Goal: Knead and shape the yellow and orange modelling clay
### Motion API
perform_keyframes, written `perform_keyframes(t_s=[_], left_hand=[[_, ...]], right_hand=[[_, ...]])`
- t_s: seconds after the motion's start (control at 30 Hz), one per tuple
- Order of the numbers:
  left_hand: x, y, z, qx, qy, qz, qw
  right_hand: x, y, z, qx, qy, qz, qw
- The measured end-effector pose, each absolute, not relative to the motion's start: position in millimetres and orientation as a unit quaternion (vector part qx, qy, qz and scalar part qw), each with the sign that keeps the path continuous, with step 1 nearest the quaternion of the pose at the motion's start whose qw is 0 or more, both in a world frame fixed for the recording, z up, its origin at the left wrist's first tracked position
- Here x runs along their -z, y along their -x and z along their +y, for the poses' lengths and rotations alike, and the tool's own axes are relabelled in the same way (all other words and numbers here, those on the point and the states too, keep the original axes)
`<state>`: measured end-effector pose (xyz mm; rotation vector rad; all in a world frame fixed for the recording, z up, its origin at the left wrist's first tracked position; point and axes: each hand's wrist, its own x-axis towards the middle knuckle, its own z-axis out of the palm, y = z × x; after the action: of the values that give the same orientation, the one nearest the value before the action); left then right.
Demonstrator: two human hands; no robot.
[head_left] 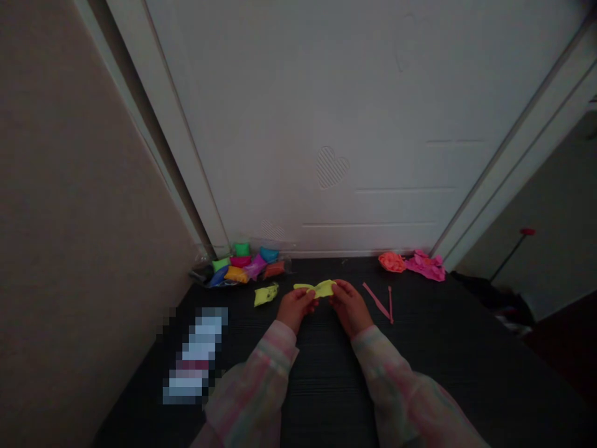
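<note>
A flattened, stretchy-looking piece of yellow modelling clay (325,289) spans the gap between my hands above the dark table. My left hand (297,306) pinches its left part, and a narrow strip sticks out past those fingers. On the other side my right hand (349,305) grips the right end with thumb and fingers. Just left of my left hand lies a small yellow packet (265,295) with dark marks. To the right of my right hand, two thin pink strips (379,303) form a V shape on the table.
Colourful clay packets (240,264) lie in clear plastic at the table's back left. An orange clay piece (392,262) and a crumpled pink piece (426,266) rest at the back right. A blurred-out rectangle (198,351) lies left. A white door (298,124) rises behind the dark table (326,398).
</note>
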<state>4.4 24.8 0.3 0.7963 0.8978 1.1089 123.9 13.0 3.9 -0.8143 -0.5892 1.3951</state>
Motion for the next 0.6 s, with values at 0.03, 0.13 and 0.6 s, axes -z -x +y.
perform_keyframes(t_s=[0.03,0.13,0.6], left_hand=[[0.1,-4.4,25.1,-0.498,-0.360,0.400,0.680],[1.1,-4.1,26.0,-0.504,-0.371,0.400,0.669],[-4.4,-3.4,23.3,-0.526,-0.321,0.357,0.702]], right_hand=[[-3.9,-124.0,12.9,-0.616,0.358,-0.257,0.653],[-4.2,-124.1,13.0,-0.617,0.359,-0.255,0.652],[-3.8,-125.8,14.6,-0.599,0.378,-0.247,0.662]])
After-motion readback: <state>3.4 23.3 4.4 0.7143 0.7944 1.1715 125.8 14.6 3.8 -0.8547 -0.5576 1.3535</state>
